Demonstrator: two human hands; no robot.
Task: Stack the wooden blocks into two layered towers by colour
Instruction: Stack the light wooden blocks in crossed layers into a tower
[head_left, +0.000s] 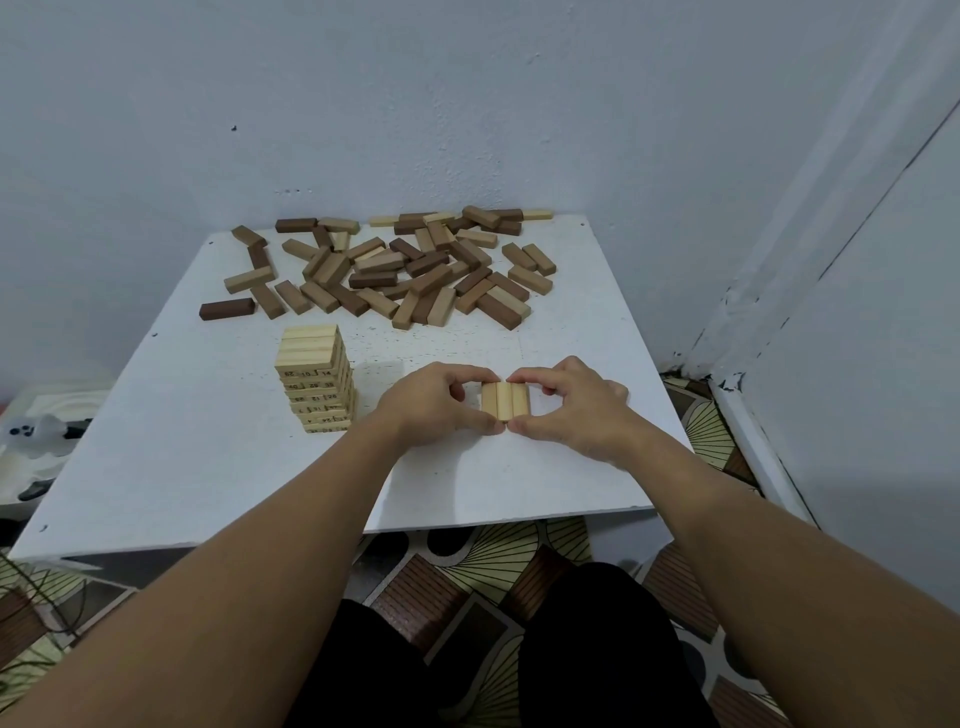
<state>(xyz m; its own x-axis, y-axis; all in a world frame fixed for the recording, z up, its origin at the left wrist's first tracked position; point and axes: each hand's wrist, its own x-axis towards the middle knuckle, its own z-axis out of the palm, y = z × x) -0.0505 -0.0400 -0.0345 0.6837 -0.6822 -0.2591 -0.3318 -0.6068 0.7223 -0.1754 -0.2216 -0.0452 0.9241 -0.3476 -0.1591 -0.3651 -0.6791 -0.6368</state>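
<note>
Pinching three pale blocks (505, 400) between both hands (506, 402), on table (208, 467)

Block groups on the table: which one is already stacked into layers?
The pale tower left of the hands; the three-block row is one flat layer, and the mixed pile lies loose.

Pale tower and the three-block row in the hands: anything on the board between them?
Only the left hand; otherwise bare white board separates pale tower from three-block row, head view.
</note>
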